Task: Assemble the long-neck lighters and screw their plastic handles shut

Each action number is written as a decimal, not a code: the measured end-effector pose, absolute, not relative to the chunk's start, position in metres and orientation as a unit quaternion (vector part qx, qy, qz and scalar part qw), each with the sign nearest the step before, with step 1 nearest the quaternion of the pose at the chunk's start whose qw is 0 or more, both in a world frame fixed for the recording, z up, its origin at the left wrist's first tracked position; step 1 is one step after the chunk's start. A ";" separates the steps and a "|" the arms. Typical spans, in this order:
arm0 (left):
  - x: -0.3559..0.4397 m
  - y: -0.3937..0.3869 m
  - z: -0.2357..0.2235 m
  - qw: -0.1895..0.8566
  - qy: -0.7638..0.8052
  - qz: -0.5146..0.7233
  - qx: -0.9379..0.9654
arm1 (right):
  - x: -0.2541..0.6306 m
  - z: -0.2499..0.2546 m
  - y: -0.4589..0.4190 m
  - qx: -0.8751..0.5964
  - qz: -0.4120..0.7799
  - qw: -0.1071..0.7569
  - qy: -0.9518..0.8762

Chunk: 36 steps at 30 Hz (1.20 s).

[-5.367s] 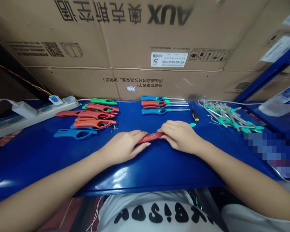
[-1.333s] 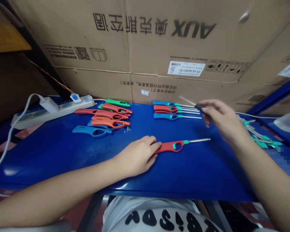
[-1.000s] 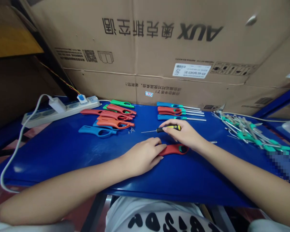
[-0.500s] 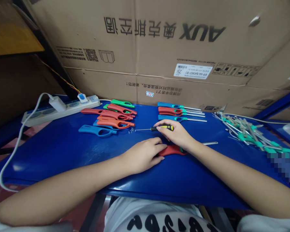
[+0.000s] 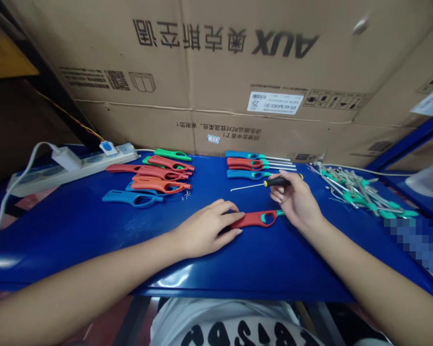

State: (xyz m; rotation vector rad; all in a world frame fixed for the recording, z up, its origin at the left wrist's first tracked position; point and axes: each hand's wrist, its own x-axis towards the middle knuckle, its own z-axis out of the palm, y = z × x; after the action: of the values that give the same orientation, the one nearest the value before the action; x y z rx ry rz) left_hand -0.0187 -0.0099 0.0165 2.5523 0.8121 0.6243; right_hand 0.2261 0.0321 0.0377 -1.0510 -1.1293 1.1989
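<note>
My left hand (image 5: 209, 228) rests on the table with its fingers closed on the rear end of a red gas lighter (image 5: 252, 219), which lies flat. The lighter's green neck points right and passes behind my right hand (image 5: 299, 199). That hand grips a screwdriver (image 5: 277, 181) by its black and yellow handle, just above the lighter's front end. The thin shaft points left, clear of the lighter. Small white bits (image 5: 186, 195) lie left of the shaft tip. Behind my hands lie several blue and red lighters (image 5: 243, 165) with metal tubes.
Loose red, orange, blue and green lighter handles (image 5: 159, 186) lie at left on the blue table (image 5: 260, 264). A pile of metal tubes with green parts (image 5: 361, 192) spreads at right. A power strip (image 5: 82, 168) stands back left, and a large cardboard box (image 5: 216, 72) walls the back.
My right hand has moved right with the screwdriver, uncovering the red lighter's trigger area. My left hand stays on the lighter. The view has shifted slightly.
</note>
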 end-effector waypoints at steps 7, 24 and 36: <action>-0.011 -0.011 0.025 0.378 0.328 0.317 0.806 | 0.238 0.042 0.035 -0.436 0.515 0.548 -0.495; -0.010 -0.003 0.024 0.542 0.420 0.360 0.633 | 0.225 0.032 0.028 -0.405 0.593 0.572 -0.397; -0.013 0.000 0.024 0.505 0.443 0.387 0.632 | 0.224 0.035 0.026 -0.392 0.600 0.584 -0.382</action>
State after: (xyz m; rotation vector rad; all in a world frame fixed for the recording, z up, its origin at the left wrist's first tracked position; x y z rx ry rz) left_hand -0.0130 0.0004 0.0242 1.5247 1.0688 0.9343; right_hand 0.2237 0.0261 0.0347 -0.9142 -0.8909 1.3991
